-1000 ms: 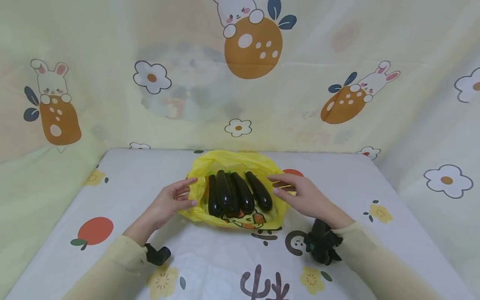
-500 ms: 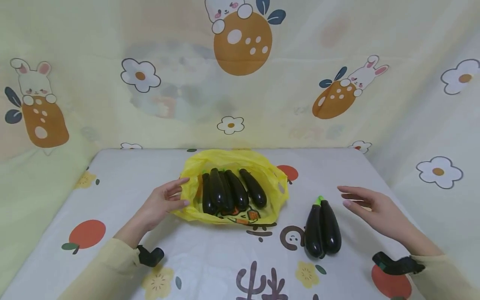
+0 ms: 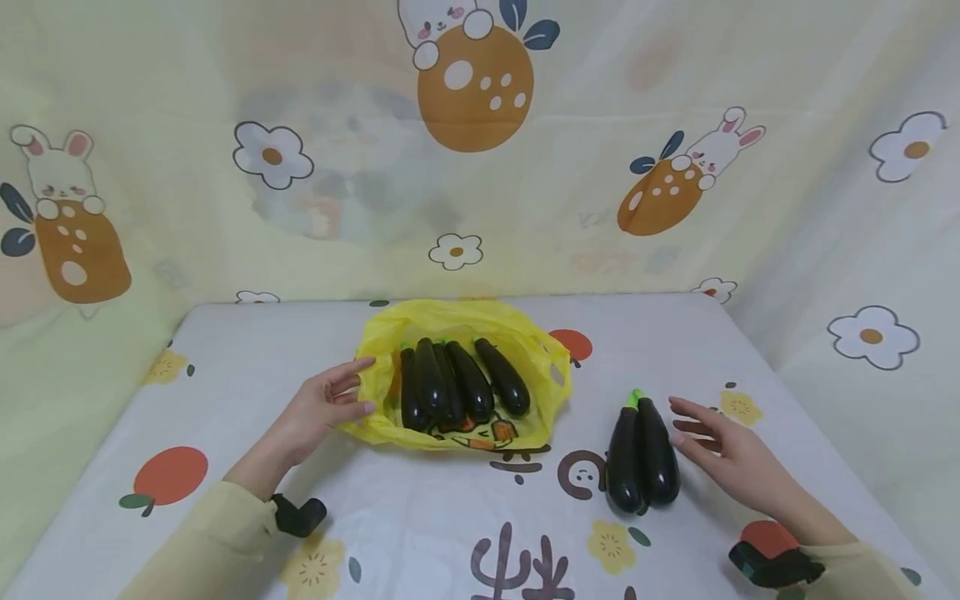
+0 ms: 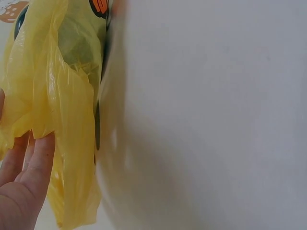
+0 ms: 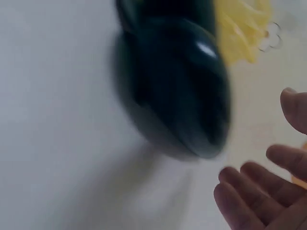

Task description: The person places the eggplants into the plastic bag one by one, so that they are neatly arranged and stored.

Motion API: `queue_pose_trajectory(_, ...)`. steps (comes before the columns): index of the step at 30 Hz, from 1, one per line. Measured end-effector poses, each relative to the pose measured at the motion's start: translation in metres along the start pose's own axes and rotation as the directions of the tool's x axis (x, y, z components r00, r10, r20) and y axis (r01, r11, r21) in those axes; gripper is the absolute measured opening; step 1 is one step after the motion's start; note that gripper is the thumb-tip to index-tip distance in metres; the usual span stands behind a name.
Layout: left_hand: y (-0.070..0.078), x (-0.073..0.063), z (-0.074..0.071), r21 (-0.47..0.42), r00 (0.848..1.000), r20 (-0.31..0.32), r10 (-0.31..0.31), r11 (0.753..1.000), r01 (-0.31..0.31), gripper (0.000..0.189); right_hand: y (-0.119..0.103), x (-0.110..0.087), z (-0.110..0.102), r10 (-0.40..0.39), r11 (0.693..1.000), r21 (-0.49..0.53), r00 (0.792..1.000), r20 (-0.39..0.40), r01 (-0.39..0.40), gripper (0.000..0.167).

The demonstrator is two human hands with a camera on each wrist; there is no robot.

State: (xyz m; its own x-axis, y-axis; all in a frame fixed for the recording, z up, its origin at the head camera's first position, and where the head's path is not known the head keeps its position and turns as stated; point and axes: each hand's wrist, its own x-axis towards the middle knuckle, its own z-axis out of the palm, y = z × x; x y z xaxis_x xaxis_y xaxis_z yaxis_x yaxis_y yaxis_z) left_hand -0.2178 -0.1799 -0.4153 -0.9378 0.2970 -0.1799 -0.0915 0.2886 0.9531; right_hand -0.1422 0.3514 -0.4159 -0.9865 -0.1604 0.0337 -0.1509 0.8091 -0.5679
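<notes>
A yellow plastic bag (image 3: 551,417) lies with its mouth toward me, holding several dark eggplants (image 3: 471,379). My left hand (image 3: 318,408) is at the bag's left rim, its fingers loosely extended; in the left wrist view, bag film drapes over the fingertips (image 4: 45,143). Two more eggplants (image 3: 657,454) lie side by side on the table to the right of the bag, their green stems pointing away. Just right of this pair is my right hand (image 3: 731,454), fingers apart and holding nothing. The right wrist view shows the eggplants' rounded ends (image 5: 187,96) large and blurred beside the spread fingers.
A white patterned cloth (image 3: 420,517) covers the table. Behind it hangs a pale curtain (image 3: 360,267) with rabbit and flower prints, which continues along both sides. A black wrist strap (image 3: 776,567) sits at my right sleeve, another strap (image 3: 298,515) at the left.
My right hand has gone from the bag's right rim out to the right, then back in beside the eggplant pair, which now shows uncovered. The left hand stays at the bag's left rim.
</notes>
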Motion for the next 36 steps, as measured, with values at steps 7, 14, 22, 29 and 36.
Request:
queue_pose_trajectory(7, 0.0, 0.0, 0.0, 0.004, 1.0, -0.001, -0.006, 1.0, 0.006, 0.072, -0.008, 0.002, 0.028, 0.042, 0.999, 0.007, 0.999, 0.024, -0.042, 0.075)
queue_pose_trajectory(14, -0.001, 0.001, 0.0, -0.005, 1.0, 0.003, -0.004, 1.0, 0.004, 0.072, -0.014, 0.004, 0.036, 0.068, 0.996, -0.055, 0.998, -0.004, -0.068, 0.073)
queue_pose_trajectory(22, -0.002, 0.0, 0.001, -0.016, 1.0, 0.004, -0.009, 1.0, 0.009, 0.072, -0.01, 0.004, 0.03, 0.124, 0.99, -0.065, 0.992, -0.026, -0.126, 0.063)
queue_pose_trajectory(29, -0.001, 0.0, 0.0, -0.011, 1.0, 0.001, -0.016, 1.0, 0.016, 0.071, -0.005, 0.006, 0.011, 0.12, 0.99, -0.071, 0.991, -0.055, -0.124, 0.062)
queue_pose_trajectory(36, 0.001, 0.0, 0.0, -0.009, 1.0, -0.005, -0.015, 1.0, 0.015, 0.071, -0.002, 0.009, 0.0, 0.144, 0.986, -0.078, 0.989, -0.036, -0.146, 0.063)
